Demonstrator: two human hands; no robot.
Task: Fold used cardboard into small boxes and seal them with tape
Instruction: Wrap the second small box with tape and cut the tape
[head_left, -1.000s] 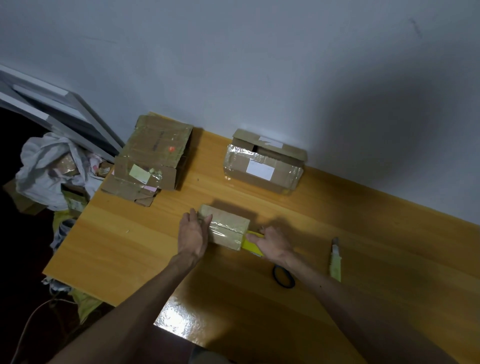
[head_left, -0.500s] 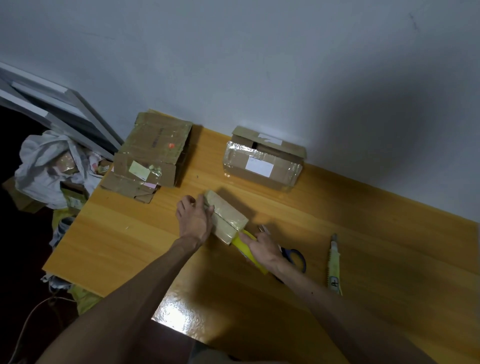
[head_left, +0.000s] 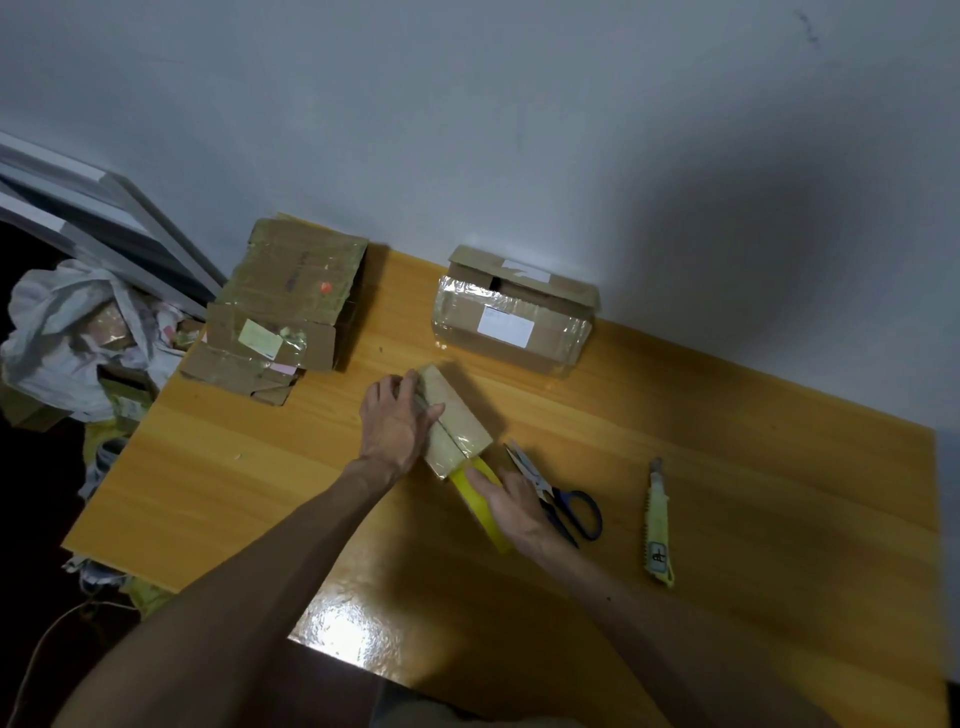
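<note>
While the flattened cardboard stack (head_left: 280, 312) lies unworked at the back left corner of the surface (head_left: 727, 467), the work is on one small box (head_left: 457, 418) near the surface's middle. The left hand (head_left: 397, 423) steadies it from the left. Its grip is closed on the box's left side, fingers curled over the far edge and thumb laid across the top.

The box lies flat and askew, its long axis running from back left to front right. It is plain brown cardboard, folded shut, with a seam along the top and glossy clear tape over the near end. Touching that near end is a yellow tape roll (head_left: 480, 499). The right hand (head_left: 514, 512) has a closed grip on the roll, thumb along its top; the fingers beneath are hidden.

Behind, against the wall, stands a larger taped box (head_left: 511, 322) with a white label, well apart from the work.

Judgement: the sealing step is in hand, with tape being laid at the end of the box. The next move likely calls for pressing the strip flat and severing it. The scissors (head_left: 540, 483) lie just beside the right hand, and a yellow utility knife (head_left: 658, 525) lies further right.
</note>
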